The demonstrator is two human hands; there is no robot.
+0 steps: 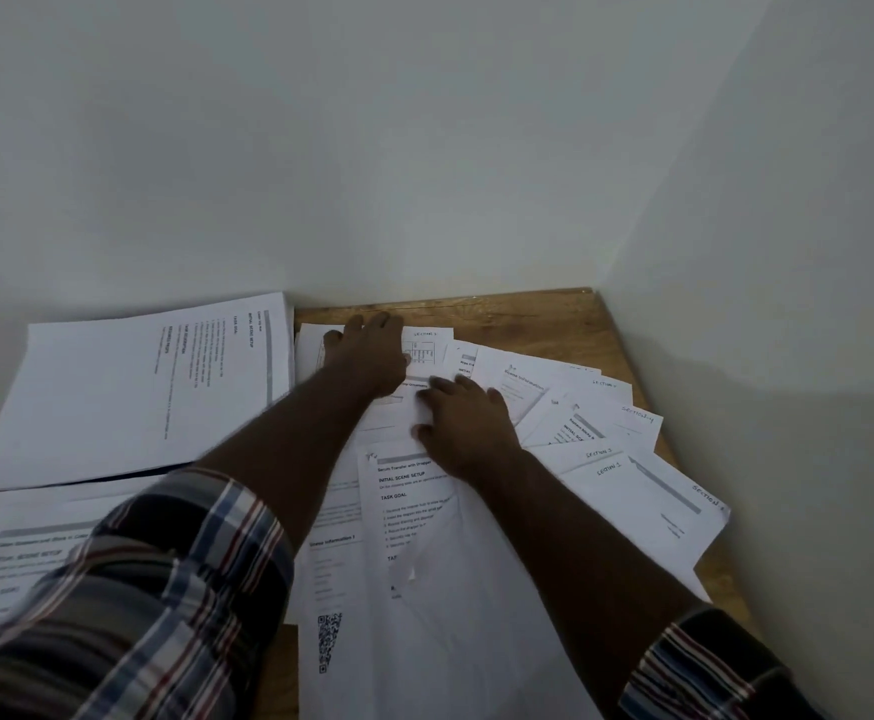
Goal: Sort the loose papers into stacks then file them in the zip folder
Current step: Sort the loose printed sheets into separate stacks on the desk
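Observation:
Loose printed papers [554, 407] lie fanned and overlapping across the right half of a wooden table [476, 306]. My left hand [364, 356] reaches to the far end of the pile and lies flat on a sheet with a small table printed on it. My right hand [463, 426] rests flat on the sheets just nearer, fingers spread. A squared stack of papers [138, 387] sits at the far left, with a dark edge showing beneath it. Another stack [34, 553] lies at the near left, partly hidden by my plaid sleeve.
The table stands in a corner, with white walls right behind it and along its right side [736, 252]. A sheet with a QR code [329, 641] hangs near the front edge. Bare wood shows only along the back edge and right rim.

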